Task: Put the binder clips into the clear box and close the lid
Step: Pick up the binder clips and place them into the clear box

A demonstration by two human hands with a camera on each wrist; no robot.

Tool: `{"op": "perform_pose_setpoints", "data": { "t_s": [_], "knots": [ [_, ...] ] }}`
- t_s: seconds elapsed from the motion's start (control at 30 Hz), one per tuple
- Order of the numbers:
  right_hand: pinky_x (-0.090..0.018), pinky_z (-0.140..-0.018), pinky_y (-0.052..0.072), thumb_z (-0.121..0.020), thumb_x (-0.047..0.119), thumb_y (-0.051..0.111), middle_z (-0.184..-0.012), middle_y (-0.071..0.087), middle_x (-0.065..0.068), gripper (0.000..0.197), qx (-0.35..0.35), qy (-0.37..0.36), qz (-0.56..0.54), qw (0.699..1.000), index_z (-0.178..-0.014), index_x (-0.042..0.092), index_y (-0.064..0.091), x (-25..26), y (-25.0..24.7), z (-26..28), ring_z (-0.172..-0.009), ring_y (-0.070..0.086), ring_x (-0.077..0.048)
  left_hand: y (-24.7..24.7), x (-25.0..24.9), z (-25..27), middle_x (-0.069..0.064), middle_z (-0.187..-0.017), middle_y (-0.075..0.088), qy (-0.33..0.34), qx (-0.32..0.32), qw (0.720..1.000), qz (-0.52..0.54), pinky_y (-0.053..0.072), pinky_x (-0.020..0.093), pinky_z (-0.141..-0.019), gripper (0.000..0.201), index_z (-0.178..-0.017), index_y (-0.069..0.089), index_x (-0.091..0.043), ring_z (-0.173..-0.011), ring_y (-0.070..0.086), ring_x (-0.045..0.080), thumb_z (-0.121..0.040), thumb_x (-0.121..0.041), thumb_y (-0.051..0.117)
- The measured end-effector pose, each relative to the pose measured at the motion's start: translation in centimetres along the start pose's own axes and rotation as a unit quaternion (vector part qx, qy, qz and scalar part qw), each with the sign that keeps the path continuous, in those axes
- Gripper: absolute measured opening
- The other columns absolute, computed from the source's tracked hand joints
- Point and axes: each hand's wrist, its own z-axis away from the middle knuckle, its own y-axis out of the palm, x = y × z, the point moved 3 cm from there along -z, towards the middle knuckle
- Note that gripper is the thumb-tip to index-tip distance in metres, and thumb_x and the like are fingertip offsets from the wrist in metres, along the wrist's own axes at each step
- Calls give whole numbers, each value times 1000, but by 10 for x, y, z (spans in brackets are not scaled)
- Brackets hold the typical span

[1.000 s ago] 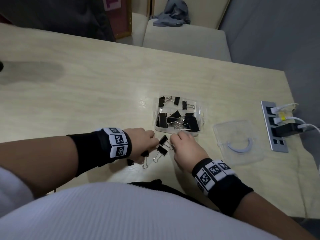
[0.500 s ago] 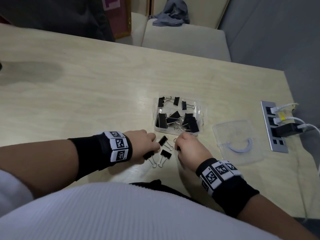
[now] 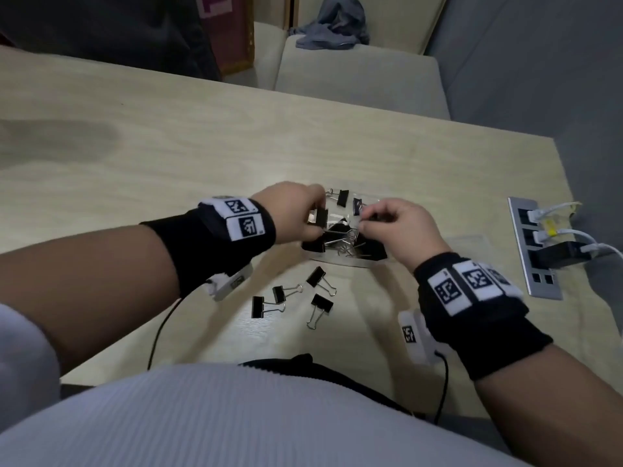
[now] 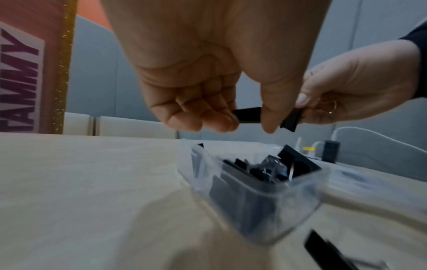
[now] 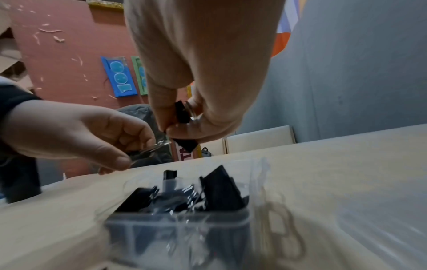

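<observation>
The clear box (image 3: 337, 261) stands open mid-table and holds several black binder clips (image 3: 342, 198). My left hand (image 3: 315, 214) hovers over its left side and pinches a black clip (image 4: 247, 114) between thumb and fingers. Over the box's right side, my right hand (image 3: 365, 217) pinches another black clip (image 5: 182, 111). Several loose clips (image 3: 317, 278) lie on the table in front of the box. The clear lid (image 3: 472, 242) lies right of the box, mostly hidden behind my right wrist. In the wrist views the box (image 4: 265, 191) sits right below both hands.
A metal power strip (image 3: 536, 247) with white plugs and a black adapter is set into the table at the right. Pale chairs (image 3: 357, 79) stand beyond the far edge. Cables from my wrist cameras trail near the front edge.
Both hands have risen from the loose clips near the front edge and moved away from me to above the box, each carrying a clip.
</observation>
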Motion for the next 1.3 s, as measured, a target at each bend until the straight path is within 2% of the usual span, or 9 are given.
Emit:
{"op": "perform_pose_setpoints", "data": {
  "t_s": [0.17, 0.27, 0.4, 0.5, 0.63, 0.83, 1.0, 1.13, 1.3],
  "knots": [
    [-35, -104, 43, -86, 30, 69, -133, 57, 2, 48, -29, -1, 57, 998, -131, 23, 53, 12, -8, -23, -124, 52, -12, -8, 0, -27, 4, -104, 69, -46, -59, 996, 41, 51, 36, -84, 55, -133, 45, -19, -99, 62, 25, -85, -36, 65],
    [-35, -102, 44, -87, 31, 65, -136, 50, 0, 47, -7, -31, 143, 989, -131, 25, 51, 16, -1, -12, -122, 52, -17, -7, 0, -19, 0, -97, 67, -27, -47, 998, 18, 51, 36, -79, 32, -117, 54, -20, -91, 62, 24, -86, -30, 59],
    [-25, -83, 51, -90, 24, 61, -109, 56, 6, 17, 88, -95, 204, 970, -107, 26, 62, 7, 28, 22, -92, 59, -8, 6, 0, 9, -1, -93, 67, -23, 73, 994, -77, 46, 31, -67, 16, -96, 60, -21, -81, 59, 19, -86, -34, 59],
    [-36, -96, 47, -89, 31, 58, -121, 55, 4, 29, 196, -136, 323, 916, -118, 27, 58, -14, 59, 40, -110, 54, -15, 22, -1, 33, -2, -97, 66, -24, 198, 966, -168, 41, 27, -65, 34, -104, 59, -18, -87, 60, 18, -84, -46, 63],
    [-46, -107, 37, -82, 46, 64, -155, 25, 1, 63, 267, -157, 437, 845, -138, 31, 39, -38, 84, 54, -135, 28, -27, 52, 11, 57, -1, -109, 56, -21, 298, 930, -216, 50, 33, -65, 73, -118, 43, -25, -89, 61, 22, -62, -52, 81],
    [-44, -101, 42, -91, 27, 55, -151, 28, -4, 41, 234, -149, 438, 855, -131, 23, 43, -53, 80, 56, -130, 28, -30, 69, 14, 62, 4, -113, 45, 19, 238, 956, -172, 57, 43, -69, 50, -114, 39, -28, -75, 57, 26, -73, -28, 67],
    [-43, -86, 49, -93, 31, 53, -125, 41, -5, 33, 207, -127, 446, 861, -123, 21, 46, -59, 74, 54, -113, 38, -30, 69, 8, 55, 6, -118, 47, 52, 196, 962, -184, 54, 39, -69, 32, -120, 45, -26, -85, 62, 31, -89, -31, 49],
    [-42, -80, 50, -91, 27, 52, -119, 43, -6, 29, 194, -110, 458, 861, -119, 20, 47, -59, 73, 54, -108, 40, -30, 72, 3, 56, 3, -124, 47, 108, 182, 957, -198, 55, 38, -71, 31, -124, 45, -38, -87, 62, 33, -93, -40, 43],
    [-40, -74, 49, -88, 26, 51, -115, 46, -7, 30, 187, -110, 466, 858, -117, 20, 45, -58, 70, 55, -104, 43, -31, 73, 2, 55, 3, -124, 48, 89, 196, 955, -204, 52, 35, -69, 35, -124, 45, -35, -88, 62, 30, -89, -35, 52]
  ]
}}
